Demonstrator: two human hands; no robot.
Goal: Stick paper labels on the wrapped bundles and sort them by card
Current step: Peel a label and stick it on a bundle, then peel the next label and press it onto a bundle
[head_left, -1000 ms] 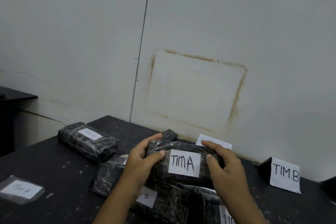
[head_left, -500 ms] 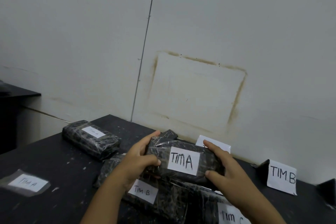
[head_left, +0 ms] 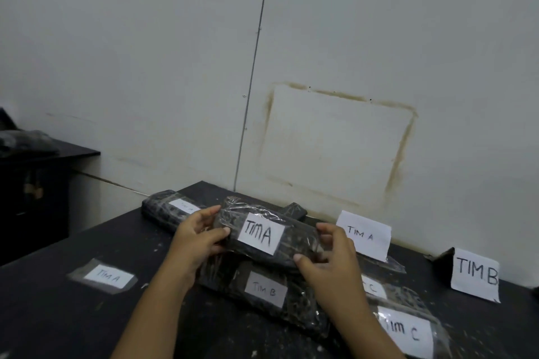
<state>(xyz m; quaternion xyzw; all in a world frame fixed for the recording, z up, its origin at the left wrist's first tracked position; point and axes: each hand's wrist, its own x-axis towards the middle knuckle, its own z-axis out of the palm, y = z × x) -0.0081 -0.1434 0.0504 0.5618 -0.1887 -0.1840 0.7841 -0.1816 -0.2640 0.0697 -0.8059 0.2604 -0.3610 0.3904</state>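
Note:
Both hands hold a black plastic-wrapped bundle [head_left: 294, 245] with a white label reading TIM A, lifted above the pile. My left hand [head_left: 198, 237] grips its left end, my right hand [head_left: 332, 256] its right end. Under it lies a bundle labelled TIM B [head_left: 262, 291], and at the lower right a bundle labelled TIM C [head_left: 408, 329]. Another TIM A bundle [head_left: 166, 210] lies behind my left hand. Standing cards read TIM A [head_left: 364, 233] and TIM B [head_left: 475, 274].
A loose TIM A label under clear tape [head_left: 106, 275] lies flat on the black table [head_left: 58, 315] at the left. The white wall rises right behind the cards. A dark cabinet [head_left: 35, 192] stands beyond the table's left edge.
The held TIM A bundle has moved up and to the left, tilting its right end down, and the standing TIM A card behind it now shows.

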